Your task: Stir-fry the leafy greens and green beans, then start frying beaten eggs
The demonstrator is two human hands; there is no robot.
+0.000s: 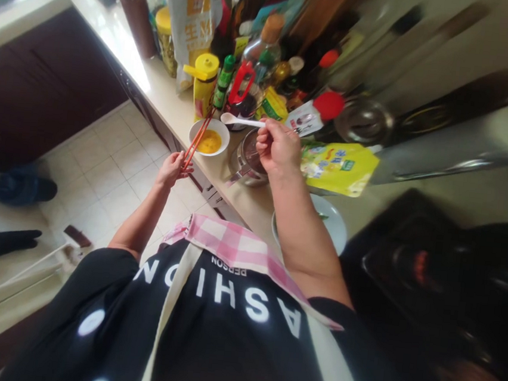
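A white bowl point(227, 144) with yellow beaten egg point(209, 142) in it stands near the counter's front edge. My left hand point(174, 169) is closed around a pair of orange-red chopsticks point(199, 139), which slant across the bowl's left side; whether their tips touch the egg I cannot tell. In my right hand point(279, 148) is a small white spoon point(245, 121), held by its handle with the fingers closed. The spoon's head is above the bowl's far right rim. What lies in the spoon is too small to make out.
Crowded bottles, jars and packets line the back, among them a yellow bottle point(204, 87) and a yellow packet point(341, 168). A metal pot point(248, 165) sits right of the bowl. My right forearm partly covers a white plate point(337, 223). A dark stove point(409, 253) is at right.
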